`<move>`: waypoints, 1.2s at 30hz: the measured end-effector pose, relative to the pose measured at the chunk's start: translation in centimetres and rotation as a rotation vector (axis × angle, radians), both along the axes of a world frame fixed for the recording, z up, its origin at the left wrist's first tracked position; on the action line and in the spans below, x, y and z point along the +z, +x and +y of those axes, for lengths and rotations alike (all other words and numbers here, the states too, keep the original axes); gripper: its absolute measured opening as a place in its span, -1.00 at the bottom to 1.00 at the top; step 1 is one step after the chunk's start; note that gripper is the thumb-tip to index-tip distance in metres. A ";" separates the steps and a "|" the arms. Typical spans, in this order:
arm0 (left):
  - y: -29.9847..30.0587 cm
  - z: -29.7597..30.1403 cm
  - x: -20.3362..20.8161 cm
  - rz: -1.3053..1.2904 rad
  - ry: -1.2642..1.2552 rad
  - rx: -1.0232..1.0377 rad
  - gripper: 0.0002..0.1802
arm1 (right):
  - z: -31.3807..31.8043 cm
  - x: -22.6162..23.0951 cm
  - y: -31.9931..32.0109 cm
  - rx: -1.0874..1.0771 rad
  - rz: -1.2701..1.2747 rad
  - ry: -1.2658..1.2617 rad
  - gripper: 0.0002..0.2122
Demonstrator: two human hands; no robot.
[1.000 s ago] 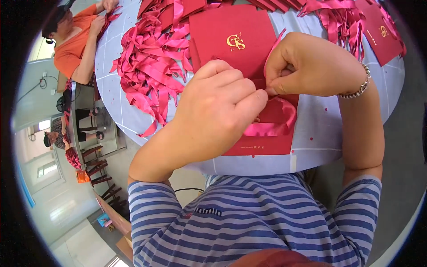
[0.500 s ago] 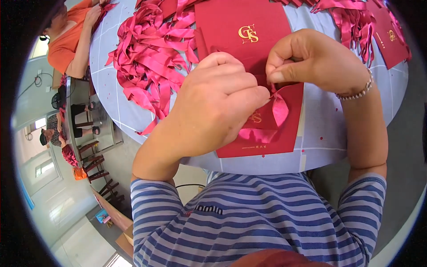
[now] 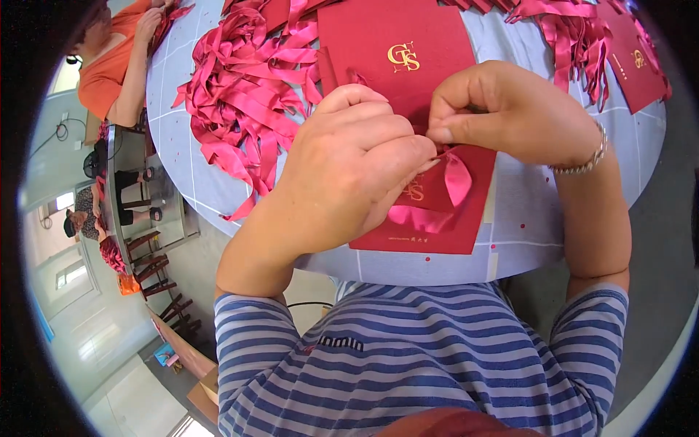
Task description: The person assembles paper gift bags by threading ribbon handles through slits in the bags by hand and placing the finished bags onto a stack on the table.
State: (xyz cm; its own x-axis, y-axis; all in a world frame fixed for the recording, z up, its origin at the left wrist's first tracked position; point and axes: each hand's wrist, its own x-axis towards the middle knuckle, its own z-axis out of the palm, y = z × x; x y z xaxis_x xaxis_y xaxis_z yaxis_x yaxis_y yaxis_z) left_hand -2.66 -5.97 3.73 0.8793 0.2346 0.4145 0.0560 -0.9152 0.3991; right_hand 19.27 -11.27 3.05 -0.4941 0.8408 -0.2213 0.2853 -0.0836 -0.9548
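Both my hands meet over a red card folder (image 3: 466, 211) with gold lettering, near the front of the table. A glossy pink-red ribbon (image 3: 456, 180) loops below my fingers and across the folder. My left hand (image 3: 357, 160) is closed, its thumb and forefinger pinched on the ribbon. Close beside it my right hand (image 3: 502, 116), with a beaded bracelet at the wrist, pinches the ribbon too, fingertips nearly touching the left ones. The exact hold and any knot are hidden by my fingers. Behind my hands lies a larger red folder (image 3: 393, 29) with a gold emblem.
A big heap of pink-red ribbons (image 3: 240, 102) lies on the left of the round, pale blue covered table (image 3: 175, 146). More ribbons (image 3: 575, 44) and a red folder (image 3: 632, 62) lie right. A person in orange (image 3: 109, 80) works at the far left; another person (image 3: 87, 211) sits beyond.
My right hand has come slightly down and left, closer to my left fingertips. The folder under my hands has shifted a little up and left.
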 end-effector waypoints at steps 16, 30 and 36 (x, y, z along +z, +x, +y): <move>0.0 -2.2 1.2 -0.083 0.164 -0.300 -0.77 | -0.5 -1.3 -3.5 -0.236 0.116 0.097 -0.60; 0.6 -0.3 -0.6 0.080 -0.543 0.000 -0.89 | 3.3 -3.4 -0.3 -0.438 -0.622 0.507 -0.70; 0.7 -0.2 -0.8 -0.253 -0.910 0.212 -0.90 | 1.8 -0.5 1.5 -0.978 0.130 0.228 -0.77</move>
State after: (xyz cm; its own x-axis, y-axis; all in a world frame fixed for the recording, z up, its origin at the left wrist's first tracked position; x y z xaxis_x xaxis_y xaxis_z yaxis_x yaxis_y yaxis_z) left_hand -2.00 -6.14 2.92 0.6912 0.7031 0.1671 -0.0004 -0.2309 0.9730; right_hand 20.79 -9.50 2.59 0.4255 0.9050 0.0019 0.0816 -0.0363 -0.9960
